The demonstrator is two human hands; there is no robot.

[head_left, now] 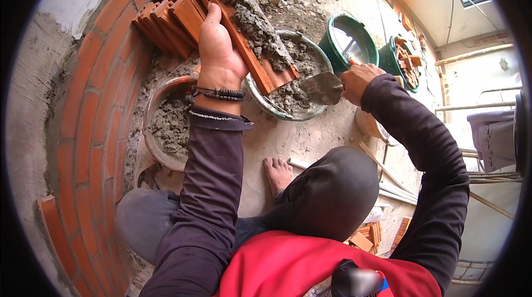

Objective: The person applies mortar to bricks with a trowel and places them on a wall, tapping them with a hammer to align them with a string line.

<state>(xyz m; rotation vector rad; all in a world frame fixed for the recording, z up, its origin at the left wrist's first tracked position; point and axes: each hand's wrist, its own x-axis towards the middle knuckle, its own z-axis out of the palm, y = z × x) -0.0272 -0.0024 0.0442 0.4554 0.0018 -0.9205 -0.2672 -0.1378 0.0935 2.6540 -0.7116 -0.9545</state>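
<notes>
Concrete floor (313,139) | left hand (220,50) gripping long orange clay brick (245,57), slanting down-right toward grey metal trowel (321,88) | right hand (360,82) clasping it

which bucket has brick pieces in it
The far-right green bucket, beyond the right hand. Orange brick pieces lie in it; the left tub and middle tub hold grey mortar, and the other green bucket shows none.
</notes>
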